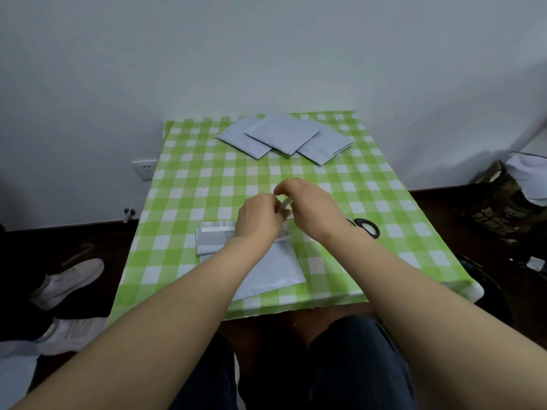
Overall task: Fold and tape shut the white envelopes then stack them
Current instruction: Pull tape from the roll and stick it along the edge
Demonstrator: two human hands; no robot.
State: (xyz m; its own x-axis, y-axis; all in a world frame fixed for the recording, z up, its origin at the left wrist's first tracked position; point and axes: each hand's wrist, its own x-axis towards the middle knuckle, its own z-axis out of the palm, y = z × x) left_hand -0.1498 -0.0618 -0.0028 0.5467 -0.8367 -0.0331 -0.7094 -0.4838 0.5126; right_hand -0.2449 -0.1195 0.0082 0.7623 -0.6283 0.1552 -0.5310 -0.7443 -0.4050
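The left hand point(257, 216) and right hand point(307, 202), held together, pinched a pale strip point(283, 205) above the white envelope point(272, 270) at the table point(189, 184)'s near edge, open cloth stretching toward three far envelopes point(284, 136).

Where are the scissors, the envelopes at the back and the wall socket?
scissors point(362, 221): head view, on the black handle loop.
back envelopes point(282, 133): head view, middle of the top envelope.
wall socket point(144, 169): head view, on its white faceplate.
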